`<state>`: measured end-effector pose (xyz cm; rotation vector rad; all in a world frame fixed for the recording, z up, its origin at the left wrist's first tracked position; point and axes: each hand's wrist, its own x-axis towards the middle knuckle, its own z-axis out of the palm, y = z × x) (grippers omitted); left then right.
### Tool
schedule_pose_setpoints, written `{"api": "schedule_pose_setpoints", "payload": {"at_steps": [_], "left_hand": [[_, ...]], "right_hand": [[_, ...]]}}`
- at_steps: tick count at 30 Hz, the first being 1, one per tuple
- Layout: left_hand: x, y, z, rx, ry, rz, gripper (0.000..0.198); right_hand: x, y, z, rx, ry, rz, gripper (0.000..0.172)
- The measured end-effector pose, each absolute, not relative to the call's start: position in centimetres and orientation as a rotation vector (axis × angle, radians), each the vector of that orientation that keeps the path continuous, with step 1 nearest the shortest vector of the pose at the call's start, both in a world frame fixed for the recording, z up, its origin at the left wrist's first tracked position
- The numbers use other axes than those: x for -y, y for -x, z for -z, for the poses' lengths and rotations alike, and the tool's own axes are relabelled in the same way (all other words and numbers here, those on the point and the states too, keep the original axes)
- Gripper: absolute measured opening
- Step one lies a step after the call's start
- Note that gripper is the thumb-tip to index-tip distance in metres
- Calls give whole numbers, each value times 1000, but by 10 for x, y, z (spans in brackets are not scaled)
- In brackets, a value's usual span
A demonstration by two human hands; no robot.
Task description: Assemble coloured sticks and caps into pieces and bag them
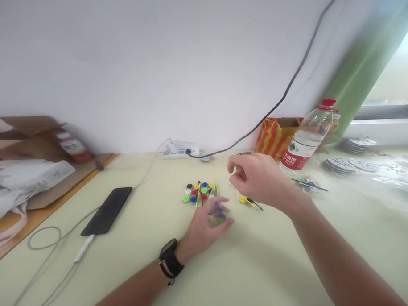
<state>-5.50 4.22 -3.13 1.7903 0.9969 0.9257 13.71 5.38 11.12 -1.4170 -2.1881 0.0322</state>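
Note:
My left hand (206, 226), with a black watch on the wrist, rests on the pale green table (261, 267) and its fingers are curled round a small clear piece with blue and green bits (220, 213). My right hand (258, 178) hovers just above and to the right, thumb and forefinger pinched together; what they hold is too small to make out. Behind the left hand lies a cluster of small coloured round pieces and thin sticks (199, 193). A yellow piece with a dark stick (249, 200) lies under the right hand.
A black phone (107, 210) on a grey charging cable lies at left. A white power strip (180, 150) sits by the wall. A water bottle (307, 142) and striped bag (270, 135) stand at the back right, with stacked white discs (354, 154) beyond. Cardboard boxes (29, 136) fill the far left.

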Motion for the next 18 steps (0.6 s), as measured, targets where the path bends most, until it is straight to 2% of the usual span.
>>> {"api": "schedule_pose_setpoints", "payload": {"at_steps": [7, 15, 18], "left_hand": [[-45, 55, 34, -1010, -1826, -939, 34], [-44, 55, 30, -970, -1846, -968, 22], [-44, 55, 31, -982, -1823, -972, 24]], "right_hand": [[-53, -140, -115, 2159, 1147, -605, 14], [-50, -130, -105, 2275, 1237, -300, 21], [-47, -122, -103, 2297, 1280, -266, 20]]}}
